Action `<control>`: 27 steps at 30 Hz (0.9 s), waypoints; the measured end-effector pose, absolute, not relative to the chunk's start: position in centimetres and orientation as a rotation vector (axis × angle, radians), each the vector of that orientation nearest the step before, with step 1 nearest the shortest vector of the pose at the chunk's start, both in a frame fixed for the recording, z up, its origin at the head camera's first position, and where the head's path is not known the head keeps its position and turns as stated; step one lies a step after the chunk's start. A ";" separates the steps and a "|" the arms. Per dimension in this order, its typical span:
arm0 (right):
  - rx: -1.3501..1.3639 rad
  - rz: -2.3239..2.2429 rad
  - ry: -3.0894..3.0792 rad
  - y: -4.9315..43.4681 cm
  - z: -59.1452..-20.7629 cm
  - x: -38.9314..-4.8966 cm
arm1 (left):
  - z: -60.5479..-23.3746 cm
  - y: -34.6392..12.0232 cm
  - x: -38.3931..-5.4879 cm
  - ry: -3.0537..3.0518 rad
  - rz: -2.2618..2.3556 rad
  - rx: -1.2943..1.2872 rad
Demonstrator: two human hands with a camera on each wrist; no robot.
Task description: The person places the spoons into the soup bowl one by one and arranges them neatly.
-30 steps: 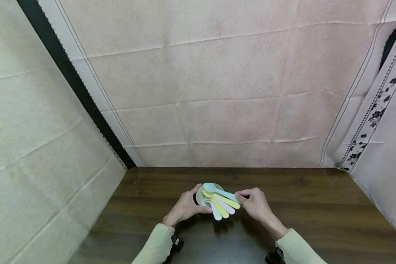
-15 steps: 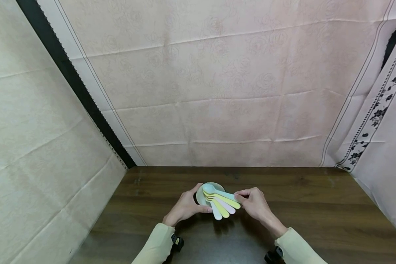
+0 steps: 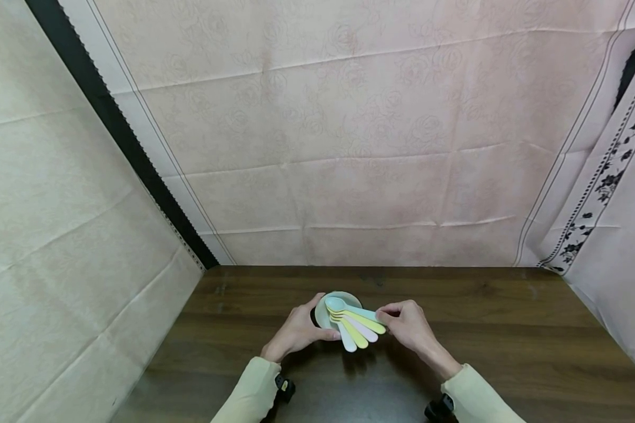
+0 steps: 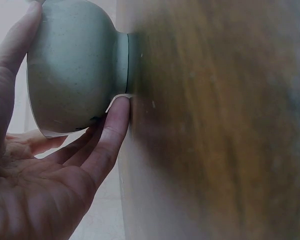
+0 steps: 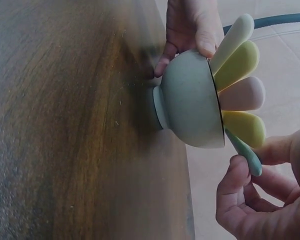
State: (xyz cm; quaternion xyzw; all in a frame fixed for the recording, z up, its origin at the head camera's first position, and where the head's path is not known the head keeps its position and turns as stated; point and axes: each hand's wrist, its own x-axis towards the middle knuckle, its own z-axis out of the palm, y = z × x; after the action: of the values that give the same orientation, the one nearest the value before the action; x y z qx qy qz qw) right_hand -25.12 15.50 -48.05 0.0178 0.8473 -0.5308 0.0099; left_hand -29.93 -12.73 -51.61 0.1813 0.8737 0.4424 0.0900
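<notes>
A pale green bowl (image 3: pixel 321 318) stands on the wooden table, its foot showing in the left wrist view. My left hand (image 3: pixel 301 330) holds it from the left, thumb at the rim and fingers along the far side. Several spoons fan out over the rim: a light blue spoon (image 3: pixel 336 303) at the far end, then a yellow spoon (image 3: pixel 374 326), a pink spoon (image 3: pixel 369 335), a yellow-green spoon (image 3: pixel 358 339) and a pale spoon (image 3: pixel 347 342) nearest me. With thumb and fingers, my right hand (image 3: pixel 408 326) pinches the light blue spoon's handle end. The bowl's inside is partly covered by spoons.
The dark wooden table (image 3: pixel 497 346) extends around the bowl on both sides. A light patterned cloth (image 3: pixel 349 147) hangs behind its back edge, and more cloth (image 3: pixel 74 223) hangs at the left. Dark wrist cameras sit on both wrists.
</notes>
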 end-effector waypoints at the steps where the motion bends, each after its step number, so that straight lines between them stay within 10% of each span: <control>1: 0.055 -1.656 2.645 15.5 -48.1 -25.1 | -51.6 -12.7 -29.9 2.598 1.316 0.542; 27: 0.116 -1.721 2.559 15.8 -48.9 -25.2 | -51.5 -12.7 -29.7 2.595 1.328 0.544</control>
State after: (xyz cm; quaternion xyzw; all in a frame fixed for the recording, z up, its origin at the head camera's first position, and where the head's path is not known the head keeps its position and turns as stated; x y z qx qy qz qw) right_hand -25.18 15.83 -48.86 0.0375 0.8288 -0.5576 0.0276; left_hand -29.74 -12.73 -51.49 0.1827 0.8717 0.4460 0.0880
